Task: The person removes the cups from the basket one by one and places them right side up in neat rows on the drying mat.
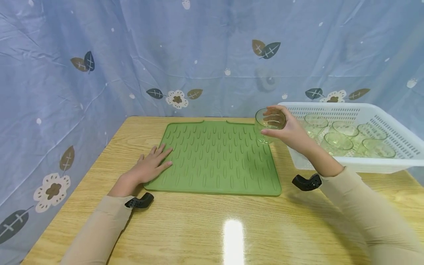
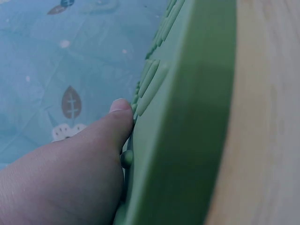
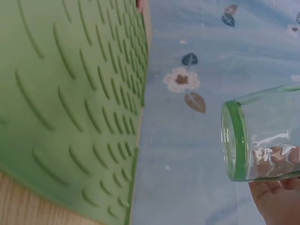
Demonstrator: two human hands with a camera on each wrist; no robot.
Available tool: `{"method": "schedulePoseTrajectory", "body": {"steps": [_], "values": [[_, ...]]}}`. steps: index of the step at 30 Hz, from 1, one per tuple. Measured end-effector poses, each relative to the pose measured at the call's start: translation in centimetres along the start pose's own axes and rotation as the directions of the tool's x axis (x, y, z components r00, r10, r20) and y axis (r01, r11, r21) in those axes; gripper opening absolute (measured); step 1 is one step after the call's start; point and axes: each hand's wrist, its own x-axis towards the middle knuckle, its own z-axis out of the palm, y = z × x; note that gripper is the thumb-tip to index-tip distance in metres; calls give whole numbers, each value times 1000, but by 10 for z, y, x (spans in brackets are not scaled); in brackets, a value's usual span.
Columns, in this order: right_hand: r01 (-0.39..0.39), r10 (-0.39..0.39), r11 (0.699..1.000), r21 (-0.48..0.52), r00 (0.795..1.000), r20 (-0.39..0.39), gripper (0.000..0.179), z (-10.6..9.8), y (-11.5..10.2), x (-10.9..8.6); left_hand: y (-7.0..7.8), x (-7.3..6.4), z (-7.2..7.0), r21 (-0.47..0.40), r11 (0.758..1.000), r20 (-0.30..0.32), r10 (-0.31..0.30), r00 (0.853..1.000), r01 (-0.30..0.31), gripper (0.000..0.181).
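My right hand (image 1: 287, 130) grips a clear drinking glass (image 1: 261, 127) by its side, thumb in front and fingers behind. The glass is held upright near the back right corner of a green ridged drying mat (image 1: 212, 158). In the right wrist view the thick base of the glass (image 3: 239, 140) shows, with the fingers seen through its wall. My left hand (image 1: 149, 167) rests on the mat's left edge, its fingers straight and spread. The left wrist view has the thumb (image 2: 123, 110) lying against the mat's ridged top (image 2: 154, 89).
A white plastic basket (image 1: 391, 165) stands right of the mat, holding several clear glasses (image 1: 338, 141) upright. The wooden table (image 1: 185, 224) runs in front of the mat. A blue patterned curtain (image 1: 212, 44) hangs behind and along the left side.
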Motion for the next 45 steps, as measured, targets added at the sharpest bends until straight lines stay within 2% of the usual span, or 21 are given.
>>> {"method": "schedulePoseTrajectory", "body": {"steps": [6, 13, 30, 45], "values": [[13, -13, 1000, -4, 1000, 16, 70, 16, 2, 11, 1, -3, -4, 3, 1000, 3, -7, 1000, 7, 70], [35, -37, 998, 60, 999, 27, 73, 33, 2, 19, 2, -4, -6, -2, 1000, 1, -6, 1000, 6, 70], [18, -29, 985, 170, 998, 61, 76, 83, -7, 45, 0, -3, 0, -3, 1000, -5, -5, 1000, 5, 70], [-21, 7, 975, 221, 998, 63, 78, 120, 3, 64, 0, 0, 2, -2, 1000, -12, 4, 1000, -4, 69]]}}
